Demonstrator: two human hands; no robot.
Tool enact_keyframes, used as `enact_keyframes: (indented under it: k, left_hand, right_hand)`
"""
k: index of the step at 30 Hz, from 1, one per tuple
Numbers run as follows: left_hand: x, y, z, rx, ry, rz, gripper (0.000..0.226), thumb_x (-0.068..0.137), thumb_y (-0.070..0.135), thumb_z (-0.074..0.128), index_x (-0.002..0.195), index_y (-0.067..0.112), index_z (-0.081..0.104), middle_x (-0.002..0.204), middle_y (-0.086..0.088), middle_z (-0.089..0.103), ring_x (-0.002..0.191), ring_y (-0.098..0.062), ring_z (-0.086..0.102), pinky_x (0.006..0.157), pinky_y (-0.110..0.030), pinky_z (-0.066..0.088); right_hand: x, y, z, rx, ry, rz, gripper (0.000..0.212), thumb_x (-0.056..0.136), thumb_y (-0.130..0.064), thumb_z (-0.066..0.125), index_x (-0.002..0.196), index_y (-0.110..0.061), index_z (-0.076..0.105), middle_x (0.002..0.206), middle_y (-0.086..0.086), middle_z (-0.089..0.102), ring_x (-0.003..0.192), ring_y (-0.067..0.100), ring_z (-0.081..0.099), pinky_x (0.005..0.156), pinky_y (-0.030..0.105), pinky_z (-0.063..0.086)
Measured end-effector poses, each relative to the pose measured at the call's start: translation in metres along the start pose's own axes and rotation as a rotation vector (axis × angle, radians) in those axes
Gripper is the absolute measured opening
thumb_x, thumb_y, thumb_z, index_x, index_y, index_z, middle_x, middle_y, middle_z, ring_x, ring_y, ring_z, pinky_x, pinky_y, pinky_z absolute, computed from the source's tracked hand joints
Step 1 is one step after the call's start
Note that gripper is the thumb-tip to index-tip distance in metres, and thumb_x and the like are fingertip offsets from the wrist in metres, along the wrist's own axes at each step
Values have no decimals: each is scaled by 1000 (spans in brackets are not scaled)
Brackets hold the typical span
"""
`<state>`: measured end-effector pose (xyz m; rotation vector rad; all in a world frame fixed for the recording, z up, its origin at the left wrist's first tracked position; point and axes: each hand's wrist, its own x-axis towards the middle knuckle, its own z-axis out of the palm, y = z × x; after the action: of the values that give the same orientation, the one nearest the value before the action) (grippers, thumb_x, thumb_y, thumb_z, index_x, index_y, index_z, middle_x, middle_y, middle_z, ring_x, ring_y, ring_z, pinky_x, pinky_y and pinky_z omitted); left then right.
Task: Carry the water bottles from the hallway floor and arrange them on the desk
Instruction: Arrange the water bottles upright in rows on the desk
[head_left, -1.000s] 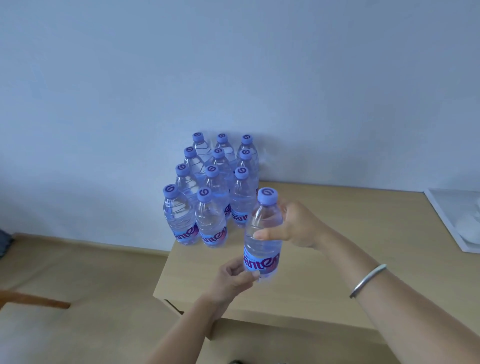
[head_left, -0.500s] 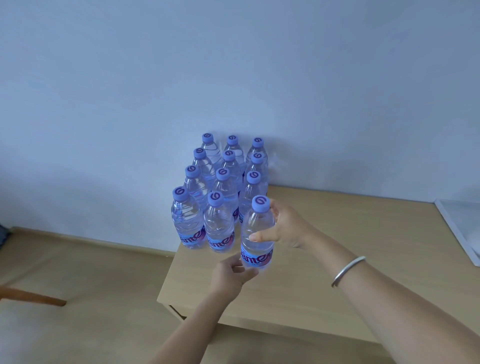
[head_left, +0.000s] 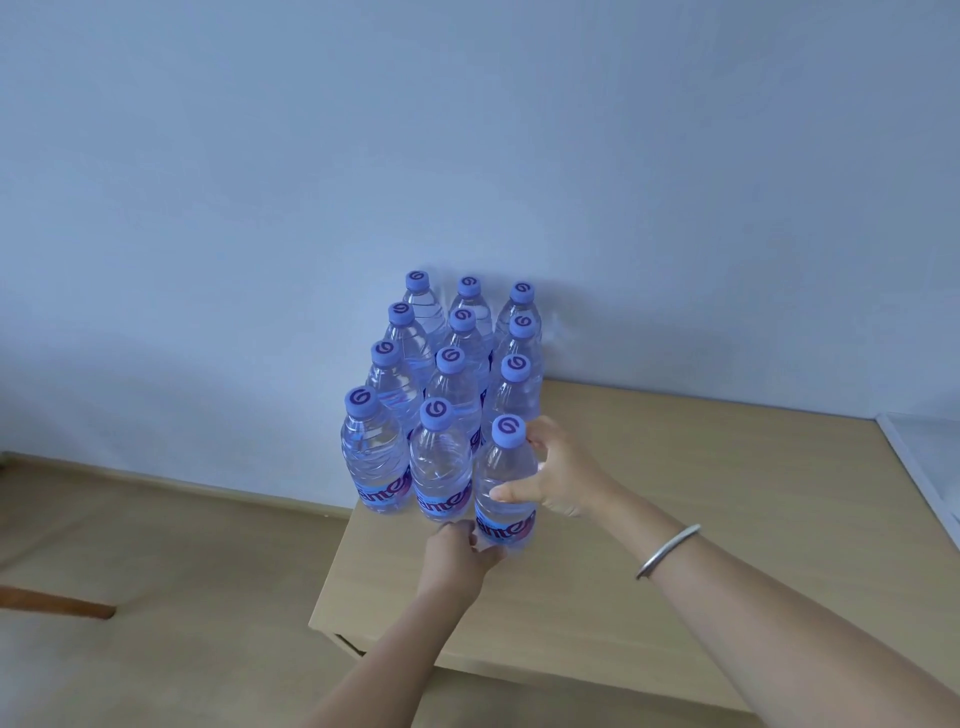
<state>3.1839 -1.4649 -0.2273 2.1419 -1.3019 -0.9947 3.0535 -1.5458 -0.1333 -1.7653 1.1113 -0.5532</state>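
Twelve water bottles stand at the counter's (head_left: 675, 519) far-left corner against the wall (head_left: 467, 130), in four rows of three. The front-right bottle (head_left: 505, 483) sits nearest the counter's left edge, touching the bottle beside it; whether its base rests fully on the counter cannot be told, since the left hand (head_left: 457, 558) covers it. Left fingers curl round the base. Right hand (head_left: 558, 480) wraps the bottle's body, thumb across the front, fingers hidden behind. Back-row bottles are mostly hidden, only their caps and shoulders showing. A bracelet (head_left: 667, 551) sits on the right wrist. A white object (head_left: 930, 467) at the right edge is cut off. The counter's near edge is partly hidden by the arms.
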Motion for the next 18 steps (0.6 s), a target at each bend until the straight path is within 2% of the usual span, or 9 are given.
enact_keyframes:
  k: [2,4,6,8,9,12,15,18]
  left_hand:
    - [1,0,1,-4,7,-5,29,80,27,68,66,17,45,72,3,43,63,-13,41,52,-23,29]
    - [3,-1,4,-40,27,-29,41,81,20,66,58,17,32,63,3,35,55,-13,31,47,-24,24]
    - [5,0,6,-76,46,-68,41,82,18,64,57,17,31,59,3,34,53,-14,29,48,-26,24]
    - [8,3,6,-87,55,-97,40,83,18,63,57,16,33,58,4,38,54,-16,33,48,-26,26]
    - [10,4,5,-85,63,-105,40,83,19,62,56,16,33,57,4,38,54,-16,33,48,-26,27]
    - [15,4,3,-79,76,-128,39,82,18,61,53,15,35,54,3,39,54,-19,33,47,-25,26]
    - [15,3,7,-93,36,-144,28,84,22,61,60,10,53,60,-3,51,61,-23,41,52,-25,32]
    - [16,2,7,-139,19,-135,28,84,24,62,61,9,54,62,-6,52,60,-22,39,55,-26,32]
  right_hand:
    - [3,0,-2,-49,-24,-20,50,58,-26,86,90,-46,54,114,-1,54,109,16,54,95,31,46]
    - [5,1,-4,-76,-44,-34,51,57,-28,85,93,-48,54,110,-9,58,105,12,56,92,26,45]
    - [7,1,-6,-90,-40,-33,53,58,-28,85,94,-50,54,104,-22,57,98,3,56,83,15,43]
    - [10,2,-8,-77,-18,-23,52,59,-26,86,92,-51,54,103,-24,57,95,-1,55,77,9,41]
    - [11,2,-8,-69,-11,-22,52,59,-26,86,93,-50,54,105,-22,58,98,1,56,80,10,43]
    - [12,1,-8,-81,-16,-33,54,61,-25,85,106,-39,58,112,-13,56,106,9,55,92,28,48]
    - [10,2,-7,-94,6,-57,53,64,-22,84,104,-38,55,112,-5,43,102,13,51,92,28,47]
    - [9,4,-5,-94,21,-62,60,65,-19,83,116,-34,55,115,0,41,107,18,51,94,29,46]
